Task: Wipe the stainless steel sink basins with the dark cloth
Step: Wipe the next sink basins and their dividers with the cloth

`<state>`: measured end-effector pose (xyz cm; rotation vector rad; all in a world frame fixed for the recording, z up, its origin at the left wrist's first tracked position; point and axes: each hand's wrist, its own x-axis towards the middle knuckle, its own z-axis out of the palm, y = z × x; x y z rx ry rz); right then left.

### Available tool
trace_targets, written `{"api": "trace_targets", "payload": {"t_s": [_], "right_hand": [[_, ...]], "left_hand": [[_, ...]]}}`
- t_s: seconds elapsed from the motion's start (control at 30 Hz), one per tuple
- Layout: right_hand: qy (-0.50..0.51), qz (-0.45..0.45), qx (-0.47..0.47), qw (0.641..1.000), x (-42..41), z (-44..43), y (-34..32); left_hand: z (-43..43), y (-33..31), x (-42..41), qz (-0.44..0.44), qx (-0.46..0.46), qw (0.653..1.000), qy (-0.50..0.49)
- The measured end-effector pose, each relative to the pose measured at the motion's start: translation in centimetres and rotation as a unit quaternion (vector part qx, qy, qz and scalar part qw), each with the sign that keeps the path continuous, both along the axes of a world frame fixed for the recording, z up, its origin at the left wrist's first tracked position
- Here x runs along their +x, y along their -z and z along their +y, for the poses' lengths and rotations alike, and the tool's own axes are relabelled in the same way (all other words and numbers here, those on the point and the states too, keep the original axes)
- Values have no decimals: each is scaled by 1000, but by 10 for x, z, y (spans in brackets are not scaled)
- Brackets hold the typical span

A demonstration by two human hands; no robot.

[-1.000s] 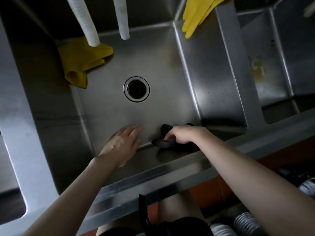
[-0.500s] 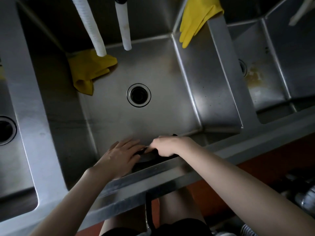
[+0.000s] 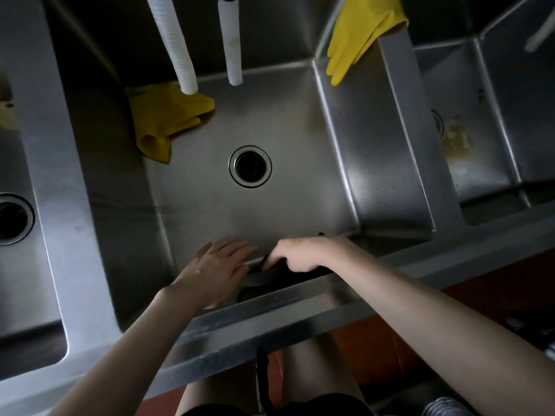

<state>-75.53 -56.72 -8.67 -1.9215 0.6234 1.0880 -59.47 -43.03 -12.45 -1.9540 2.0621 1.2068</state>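
The middle stainless steel basin [image 3: 285, 115] has a round drain [image 3: 250, 166] at its centre. My right hand [image 3: 303, 253] is shut on the dark cloth [image 3: 279, 270], pressing it against the basin's near wall just below the front rim. Most of the cloth is hidden under the hand and in shadow. My left hand [image 3: 216, 265] lies flat with fingers spread on the same near wall, just left of the cloth, fingertips almost touching my right hand.
A yellow cloth [image 3: 165, 121] lies in the basin's far left corner. A yellow rubber glove [image 3: 357, 34] hangs over the divider to the right basin [image 3: 468, 151]. Two white hoses [image 3: 177, 46] hang above. The left basin's drain [image 3: 12, 219] shows at the edge.
My right hand slid the dark cloth leftward along the near wall toward my left hand. The left hand stayed about where it was.
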Motion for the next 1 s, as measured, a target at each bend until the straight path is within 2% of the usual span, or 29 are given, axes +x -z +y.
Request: {"api": "trace_targets", "payload": {"t_s": [0.13, 0.3, 0.5, 0.63, 0.67, 0.73, 0.83, 1.0], "right_hand": [[27, -62, -10, 998, -17, 2, -12], [28, -76, -10, 997, -28, -11, -31], [-1, -72, -169, 983, -53, -65, -29], [-112, -90, -273, 951, -59, -101, -27], [-155, -95, -309, 933, -58, -106, -27], [-263, -119, -390, 874, -59, -111, -24], [-371, -85, -395, 836, -66, -114, -23], [-425, 115, -304, 845, -94, -127, -11]], "left_hand": [[-4, -2, 3, 3, -12, 1000, -2], [-16, -3, 6, -4, -28, 1000, -13], [-51, -3, -10, -18, -65, 997, -29], [-81, -4, -32, -7, -85, 994, -63], [-88, -4, -38, -2, -90, 993, -73], [-103, -2, -49, 9, -98, 991, -92], [-123, 5, -68, 20, -102, 989, -109], [-154, 19, -101, 50, -84, 986, -134]]}}
